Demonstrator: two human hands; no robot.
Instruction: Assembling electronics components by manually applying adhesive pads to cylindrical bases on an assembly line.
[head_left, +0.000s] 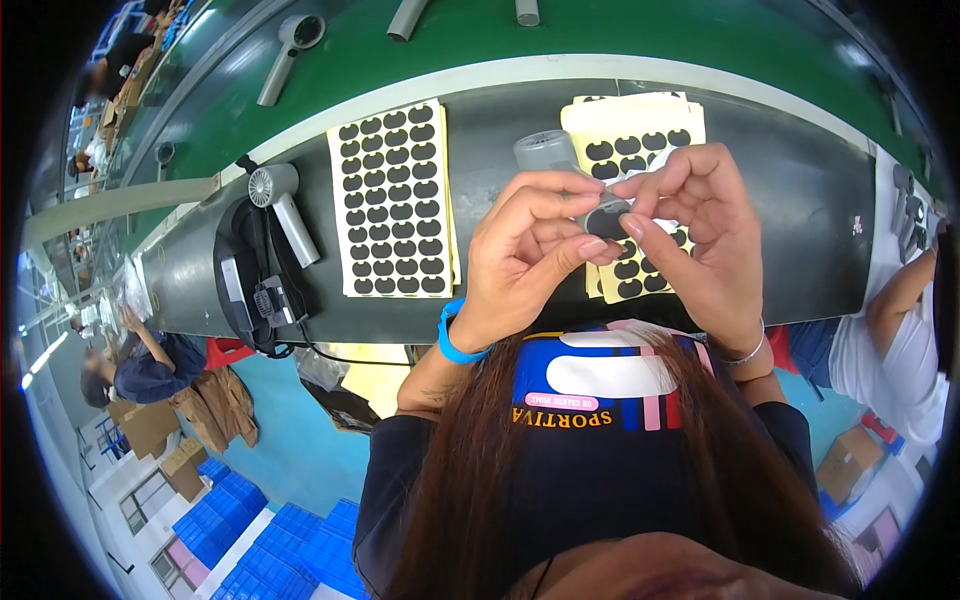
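My left hand (530, 245), with a blue wristband, is closed around the handle of a grey handheld fan. The round fan head (546, 150) shows beyond my fingers; much of the handle is hidden by them. A dark rounded sticker (606, 221) lies at the handle's near end, between both hands. My right hand (700, 225) pinches at the sticker's edge with thumb and fingers; whether it is fully stuck down I cannot tell. Something white (660, 160) shows behind the right fingers. Under the hands lies a stack of yellowish sticker sheets (635, 112) with black rounded stickers.
Another sticker sheet (395, 200) lies left of my hands on the dark table (480, 120). Further left are a grey handheld fan (285, 205) and a black device with a cable (262, 285). More fans (290, 55) rest on the green belt (350, 70). People sit at both sides.
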